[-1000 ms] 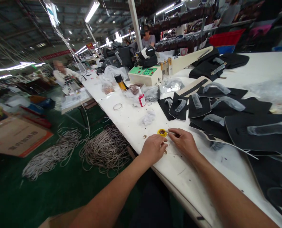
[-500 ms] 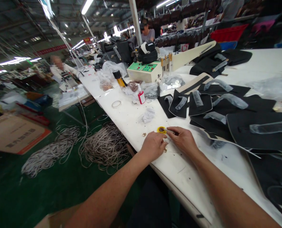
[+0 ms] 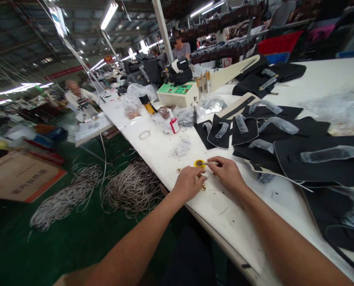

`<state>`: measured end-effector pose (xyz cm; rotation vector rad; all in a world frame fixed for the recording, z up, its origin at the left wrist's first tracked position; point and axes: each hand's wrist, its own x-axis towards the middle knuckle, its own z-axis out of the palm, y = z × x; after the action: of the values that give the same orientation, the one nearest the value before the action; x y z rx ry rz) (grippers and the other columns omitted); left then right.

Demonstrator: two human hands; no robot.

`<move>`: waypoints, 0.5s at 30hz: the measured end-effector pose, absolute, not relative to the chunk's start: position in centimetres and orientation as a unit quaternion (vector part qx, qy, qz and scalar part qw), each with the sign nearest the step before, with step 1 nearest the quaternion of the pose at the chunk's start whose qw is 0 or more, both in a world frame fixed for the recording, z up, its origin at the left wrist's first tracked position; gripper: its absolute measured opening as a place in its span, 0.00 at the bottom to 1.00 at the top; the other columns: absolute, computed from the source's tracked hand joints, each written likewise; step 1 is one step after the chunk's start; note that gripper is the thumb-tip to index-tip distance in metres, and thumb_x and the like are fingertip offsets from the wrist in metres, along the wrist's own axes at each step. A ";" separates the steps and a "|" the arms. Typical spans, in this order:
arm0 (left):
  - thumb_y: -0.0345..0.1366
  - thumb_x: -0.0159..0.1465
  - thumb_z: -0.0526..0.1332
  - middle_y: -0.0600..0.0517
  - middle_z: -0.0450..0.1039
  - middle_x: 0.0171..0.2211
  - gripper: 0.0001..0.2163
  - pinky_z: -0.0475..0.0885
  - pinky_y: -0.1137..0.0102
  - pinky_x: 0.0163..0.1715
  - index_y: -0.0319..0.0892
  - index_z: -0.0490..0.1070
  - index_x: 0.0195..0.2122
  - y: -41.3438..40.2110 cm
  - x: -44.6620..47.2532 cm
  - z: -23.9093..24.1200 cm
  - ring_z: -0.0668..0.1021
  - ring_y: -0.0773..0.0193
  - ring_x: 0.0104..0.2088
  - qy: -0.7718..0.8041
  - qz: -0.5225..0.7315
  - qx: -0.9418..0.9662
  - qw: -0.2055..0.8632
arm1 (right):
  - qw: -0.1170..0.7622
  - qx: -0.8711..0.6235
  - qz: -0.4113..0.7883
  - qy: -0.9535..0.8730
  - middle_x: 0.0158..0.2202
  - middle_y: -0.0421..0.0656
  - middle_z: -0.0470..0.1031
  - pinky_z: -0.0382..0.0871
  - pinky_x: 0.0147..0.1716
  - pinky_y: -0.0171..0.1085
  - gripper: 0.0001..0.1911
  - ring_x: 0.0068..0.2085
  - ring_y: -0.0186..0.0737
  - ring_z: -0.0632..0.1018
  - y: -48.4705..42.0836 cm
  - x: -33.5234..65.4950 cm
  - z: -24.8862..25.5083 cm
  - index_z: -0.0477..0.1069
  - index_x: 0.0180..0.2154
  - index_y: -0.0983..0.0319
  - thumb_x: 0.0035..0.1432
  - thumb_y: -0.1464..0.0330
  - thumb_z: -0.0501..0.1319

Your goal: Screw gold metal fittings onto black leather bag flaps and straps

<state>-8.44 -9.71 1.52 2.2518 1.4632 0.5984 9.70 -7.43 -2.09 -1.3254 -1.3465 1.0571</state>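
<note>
A small yellow cap (image 3: 199, 163) holding dark paste sits on the white table (image 3: 224, 206). My right hand (image 3: 227, 173) pinches a thin white stick (image 3: 208, 162) whose tip reaches into the cap. Just left of it, my left hand (image 3: 189, 183) rests on the table with curled fingers closed on something I cannot make out. Small brass pieces (image 3: 203, 188) lie beside that hand, and another (image 3: 178, 171) lies a little further left.
Black cut panels with clear plastic strips (image 3: 284, 139) cover the table to the right. A red-capped bottle (image 3: 174, 125), crumpled tissue (image 3: 181, 147), a ring (image 3: 144, 135) and a green-topped machine (image 3: 179, 92) stand behind. Coils of grey cord (image 3: 129, 186) lie on the green floor. People work in the background.
Both hands stay close together at the yellow cap. The view has shifted slightly, so everything sits a little higher and further left.
</note>
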 end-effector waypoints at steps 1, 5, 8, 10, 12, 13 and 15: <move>0.33 0.63 0.66 0.50 0.83 0.36 0.07 0.71 0.59 0.52 0.45 0.79 0.43 -9.9 -8.5 1.7 0.81 0.55 0.42 0.527 0.222 0.797 0.192 | 0.487 -0.538 0.453 -0.518 0.25 0.39 0.77 0.66 0.27 0.37 0.14 0.25 0.37 0.75 -7.4 9.8 -1.8 0.82 0.40 0.61 0.56 0.59 0.66; 0.39 0.66 0.65 0.50 0.82 0.36 0.07 0.75 0.64 0.46 0.43 0.79 0.41 -11.1 -8.4 2.6 0.81 0.60 0.39 0.556 0.319 0.700 0.315 | 0.559 -0.471 0.545 -0.411 0.22 0.37 0.72 0.65 0.24 0.35 0.17 0.23 0.34 0.71 -7.5 10.1 -1.0 0.80 0.41 0.62 0.53 0.58 0.70; 0.46 0.63 0.68 0.51 0.78 0.31 0.13 0.76 0.69 0.34 0.40 0.78 0.37 -12.4 -8.1 3.0 0.80 0.64 0.31 0.561 0.422 0.499 0.507 | 0.587 -0.417 0.599 -0.351 0.23 0.36 0.71 0.63 0.23 0.34 0.17 0.23 0.32 0.70 -7.8 10.2 -0.4 0.80 0.40 0.62 0.50 0.60 0.72; 0.48 0.59 0.71 0.52 0.76 0.30 0.17 0.75 0.71 0.29 0.38 0.77 0.36 -13.2 -7.8 3.2 0.79 0.66 0.29 0.545 0.464 0.390 0.580 | 0.587 -0.385 0.633 -0.327 0.24 0.37 0.72 0.63 0.23 0.33 0.18 0.23 0.31 0.70 -8.1 10.2 0.1 0.79 0.41 0.62 0.49 0.60 0.74; 0.48 0.55 0.75 0.51 0.76 0.32 0.19 0.75 0.72 0.28 0.37 0.76 0.36 -13.9 -7.5 3.3 0.79 0.67 0.30 0.520 0.489 0.320 0.623 | 0.580 -0.365 0.656 -0.317 0.26 0.37 0.73 0.63 0.23 0.32 0.21 0.24 0.30 0.70 -8.4 10.2 0.4 0.79 0.43 0.62 0.48 0.61 0.75; 0.47 0.53 0.76 0.51 0.76 0.33 0.20 0.76 0.72 0.28 0.37 0.76 0.37 -14.1 -7.4 3.4 0.79 0.67 0.30 0.508 0.496 0.298 0.638 | 0.577 -0.360 0.662 -0.315 0.26 0.37 0.73 0.63 0.23 0.32 0.22 0.24 0.30 0.70 -8.5 10.3 0.5 0.79 0.43 0.62 0.47 0.61 0.75; 0.42 0.50 0.78 0.50 0.77 0.34 0.21 0.77 0.72 0.29 0.37 0.77 0.40 -14.4 -7.3 3.4 0.79 0.67 0.32 0.494 0.504 0.275 0.653 | 0.574 -0.354 0.668 -0.314 0.27 0.38 0.74 0.63 0.23 0.32 0.22 0.24 0.29 0.70 -8.6 10.4 0.7 0.79 0.44 0.62 0.47 0.62 0.76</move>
<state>-7.31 -14.38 3.42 0.6239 1.1214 1.1446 10.38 -8.58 0.69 -0.8302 -0.7364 1.5647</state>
